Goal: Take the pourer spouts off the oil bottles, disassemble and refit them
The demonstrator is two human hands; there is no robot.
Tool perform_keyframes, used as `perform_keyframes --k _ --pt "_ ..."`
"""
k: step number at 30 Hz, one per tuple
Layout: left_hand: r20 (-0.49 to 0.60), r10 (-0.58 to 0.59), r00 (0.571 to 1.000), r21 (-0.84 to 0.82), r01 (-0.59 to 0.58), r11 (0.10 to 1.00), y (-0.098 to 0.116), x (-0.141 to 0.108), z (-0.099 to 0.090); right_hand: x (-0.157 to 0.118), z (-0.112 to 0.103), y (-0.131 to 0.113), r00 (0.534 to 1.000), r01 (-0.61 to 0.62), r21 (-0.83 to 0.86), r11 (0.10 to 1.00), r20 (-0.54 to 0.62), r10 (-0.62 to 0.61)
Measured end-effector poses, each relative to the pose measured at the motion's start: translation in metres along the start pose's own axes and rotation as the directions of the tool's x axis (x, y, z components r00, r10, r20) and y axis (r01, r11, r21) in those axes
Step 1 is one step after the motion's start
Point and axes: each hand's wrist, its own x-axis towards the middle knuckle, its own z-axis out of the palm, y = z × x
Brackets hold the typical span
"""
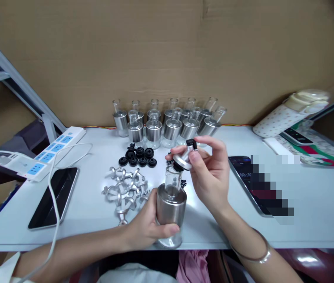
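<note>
My left hand [146, 226] is wrapped round a glass bottle [171, 208] with a brushed steel sleeve, upright near the table's front edge. Just over its glass neck, my right hand [210, 173] grips a silver pourer top [182, 159] between thumb and fingers. The top has a black cap piece and a black stopper underneath, at the bottle's mouth; whether the stopper is inside cannot be made out. Left of the bottle lies a heap of silver pourer parts [125, 190]. Behind the heap stand several black ribbed stoppers [140, 152]. Small black pieces [183, 183] lie behind the bottle, partly hidden.
Several similar bottles [154, 131] stand in rows before the cardboard wall [155, 47]. At left are a power strip [56, 151], a white cable [52, 184] and a dark phone [55, 196]. Another phone [240, 169] and a dotted tumbler [284, 116] are at right.
</note>
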Motion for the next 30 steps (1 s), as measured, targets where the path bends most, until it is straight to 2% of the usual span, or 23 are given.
perform_keyframes --k 5,9,12,16,18,24,30 --pt "0.001 -0.005 1.000 -0.023 0.005 1.000 0.001 0.001 0.001 0.003 -0.002 0.008 0.996 -0.088 -0.024 0.996 -0.023 0.087" --pt "-0.010 -0.022 1.000 -0.019 0.022 1.000 0.004 0.002 0.001 0.001 -0.002 0.011 0.997 -0.070 -0.042 0.997 -0.016 0.070" --pt "-0.006 -0.009 1.000 -0.024 0.009 1.000 0.003 0.001 0.001 -0.005 -0.003 0.016 0.999 0.005 -0.070 0.998 0.053 -0.001" --pt "-0.013 0.045 0.999 -0.046 -0.045 0.998 -0.001 0.001 0.000 -0.016 -0.003 0.027 0.966 0.205 -0.147 0.968 0.190 -0.176" --pt "-0.021 0.072 0.997 -0.071 -0.073 0.995 -0.004 0.001 0.000 -0.020 0.000 0.031 0.957 0.227 -0.149 0.962 0.215 -0.193" --pt "-0.029 0.052 0.998 -0.069 -0.054 0.996 -0.005 0.003 0.001 -0.023 0.005 0.037 0.975 0.168 -0.080 0.982 0.159 -0.154" --pt "-0.005 0.038 0.999 -0.031 -0.038 0.999 -0.003 0.004 0.000 -0.024 0.005 0.035 0.988 0.131 -0.168 0.977 0.106 -0.115"
